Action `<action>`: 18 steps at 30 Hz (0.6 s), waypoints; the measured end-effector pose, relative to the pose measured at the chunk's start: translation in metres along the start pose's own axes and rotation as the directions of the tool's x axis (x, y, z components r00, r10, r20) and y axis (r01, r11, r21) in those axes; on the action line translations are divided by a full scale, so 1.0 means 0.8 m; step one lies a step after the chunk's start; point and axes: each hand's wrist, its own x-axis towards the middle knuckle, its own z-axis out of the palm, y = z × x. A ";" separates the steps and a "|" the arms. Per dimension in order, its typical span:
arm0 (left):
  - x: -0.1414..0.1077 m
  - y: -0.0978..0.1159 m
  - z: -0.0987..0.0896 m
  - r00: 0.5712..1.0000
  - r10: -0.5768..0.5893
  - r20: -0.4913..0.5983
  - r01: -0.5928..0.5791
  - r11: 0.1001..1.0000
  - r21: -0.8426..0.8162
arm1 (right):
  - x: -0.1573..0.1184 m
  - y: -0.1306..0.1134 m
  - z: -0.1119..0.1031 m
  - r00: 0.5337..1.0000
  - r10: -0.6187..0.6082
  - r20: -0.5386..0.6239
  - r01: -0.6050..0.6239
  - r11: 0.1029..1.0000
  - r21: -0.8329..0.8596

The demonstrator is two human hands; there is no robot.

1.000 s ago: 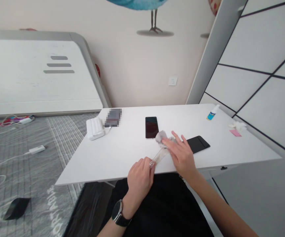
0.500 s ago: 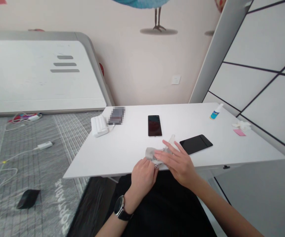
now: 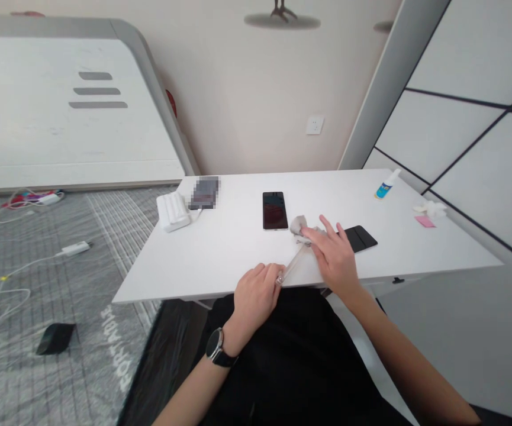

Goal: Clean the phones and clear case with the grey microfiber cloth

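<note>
Though slim, a clear case [image 3: 293, 262].

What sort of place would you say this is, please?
Probably a bedroom at home: what looks like a headboard stands beyond a grey rug, and painted feet show on the wall.

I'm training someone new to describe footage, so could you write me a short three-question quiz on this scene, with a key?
1. Which hand holds the grey cloth?
2. True or false: the left hand is at the near end of the clear slender piece.
3. Which item lies beside the crumpled white scraps?
(a) the white-capped bottle
(b) the wall socket
(c) the pink slip

Key:
1. The right hand
2. True
3. c
</note>
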 end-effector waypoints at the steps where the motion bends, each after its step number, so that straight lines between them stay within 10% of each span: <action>1: 0.000 0.000 0.001 1.000 0.005 -0.008 -0.005 1.000 0.004 | -0.001 -0.003 0.000 0.999 -0.027 0.027 0.027 0.999 0.030; 5: -0.002 -0.003 0.003 0.998 0.040 -0.047 -0.039 0.999 0.024 | -0.004 -0.015 0.000 0.960 -0.227 0.165 0.197 0.964 0.176; 10: -0.001 -0.003 0.000 0.999 0.042 -0.015 -0.042 0.999 -0.027 | 0.000 -0.006 0.005 1.000 0.001 0.001 -0.001 1.000 0.002; 15: -0.003 -0.004 0.003 0.999 0.019 -0.047 -0.018 1.000 0.010 | -0.010 -0.017 0.011 0.967 -0.215 0.134 0.198 0.971 0.132; 18: -0.003 -0.004 0.003 0.999 0.039 -0.038 -0.040 0.999 -0.015 | -0.008 -0.008 0.011 0.995 -0.087 0.049 0.086 0.996 0.018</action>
